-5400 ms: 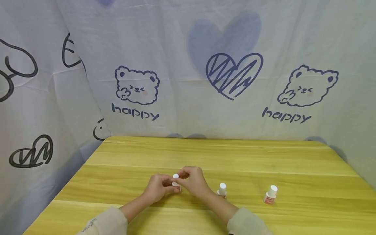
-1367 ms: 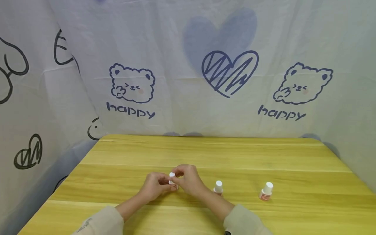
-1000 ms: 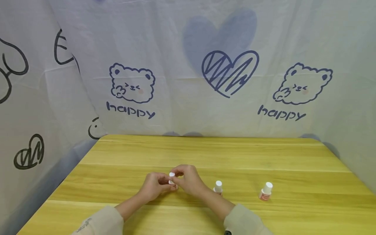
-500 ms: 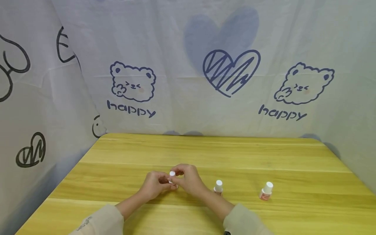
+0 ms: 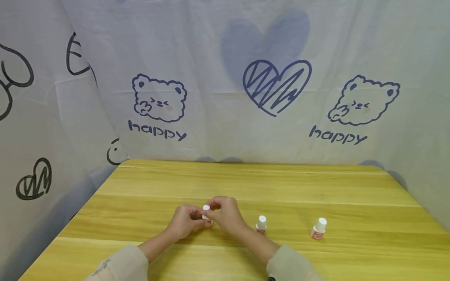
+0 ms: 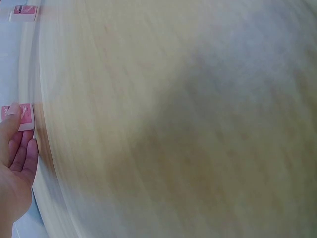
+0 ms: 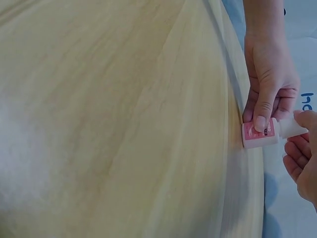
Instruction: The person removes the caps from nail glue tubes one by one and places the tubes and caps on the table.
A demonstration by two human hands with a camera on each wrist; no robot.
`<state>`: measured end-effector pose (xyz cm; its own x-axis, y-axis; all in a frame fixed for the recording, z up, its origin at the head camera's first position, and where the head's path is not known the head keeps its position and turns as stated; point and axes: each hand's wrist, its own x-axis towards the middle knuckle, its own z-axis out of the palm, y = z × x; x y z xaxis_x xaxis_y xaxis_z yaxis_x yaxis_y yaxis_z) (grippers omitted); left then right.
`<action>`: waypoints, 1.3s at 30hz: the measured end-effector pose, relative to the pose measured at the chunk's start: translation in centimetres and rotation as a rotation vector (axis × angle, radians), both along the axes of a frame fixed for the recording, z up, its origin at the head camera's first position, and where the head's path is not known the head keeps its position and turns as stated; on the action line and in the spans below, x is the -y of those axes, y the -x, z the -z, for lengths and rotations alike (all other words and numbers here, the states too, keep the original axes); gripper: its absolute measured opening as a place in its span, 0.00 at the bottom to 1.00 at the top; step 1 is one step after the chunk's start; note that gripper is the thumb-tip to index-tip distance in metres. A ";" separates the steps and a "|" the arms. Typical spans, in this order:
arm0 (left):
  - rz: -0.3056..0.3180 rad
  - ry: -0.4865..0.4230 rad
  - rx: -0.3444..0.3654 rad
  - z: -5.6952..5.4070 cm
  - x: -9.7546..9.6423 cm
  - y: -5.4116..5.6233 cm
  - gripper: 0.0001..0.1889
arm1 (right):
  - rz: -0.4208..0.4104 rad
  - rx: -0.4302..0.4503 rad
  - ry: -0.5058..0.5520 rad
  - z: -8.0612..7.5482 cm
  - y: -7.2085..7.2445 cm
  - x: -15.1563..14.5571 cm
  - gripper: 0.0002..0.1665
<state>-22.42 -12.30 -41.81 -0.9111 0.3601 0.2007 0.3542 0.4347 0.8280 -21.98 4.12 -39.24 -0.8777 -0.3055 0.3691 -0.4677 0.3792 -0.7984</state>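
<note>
A small white bottle [image 7: 261, 143] with a pink label stands on the table between my two hands. My left hand [image 5: 183, 222] grips its body, thumb across the label, as the left wrist view also shows. With thumb and fingers my right hand [image 5: 227, 215] pinches the white cap [image 5: 206, 207] from the right side. In the right wrist view the cap [image 7: 291, 128] sits on the bottle's neck. To the right, beside my right forearm, a second such bottle [image 5: 261, 225] stands upright, its base partly hidden by the arm. A third capped bottle [image 5: 318, 229] stands further right.
The wood-grained table [image 5: 168, 179] reaches back to a pale cloth [image 5: 218, 128] printed with bears and hearts. Another cloth [image 5: 77, 117] hangs along the left side. Beige sleeves [image 5: 121, 265] cover my forearms near the front.
The camera view has shifted slightly since the earliest frame. Both hands stay on the same bottle, with only slight finger movement at the cap. The other two bottles stand where they were.
</note>
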 end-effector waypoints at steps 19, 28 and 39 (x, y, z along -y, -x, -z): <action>0.020 -0.012 -0.008 -0.1 -0.1 0.0 0.08 | -0.112 0.004 -0.043 -0.3 0.2 -0.5 0.08; 0.017 -0.008 -0.009 -0.2 0.0 0.0 0.08 | -0.132 0.020 -0.012 -0.3 0.1 -0.5 0.11; 0.027 -0.013 -0.030 -0.4 0.0 -0.2 0.07 | -0.020 0.013 -0.007 -0.2 0.1 -0.1 0.06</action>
<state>-22.22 -12.33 -41.40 -0.8943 0.3821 0.2329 0.3909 0.4140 0.8221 -22.09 4.17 -39.03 -0.8761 -0.3254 0.3557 -0.4649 0.3753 -0.8018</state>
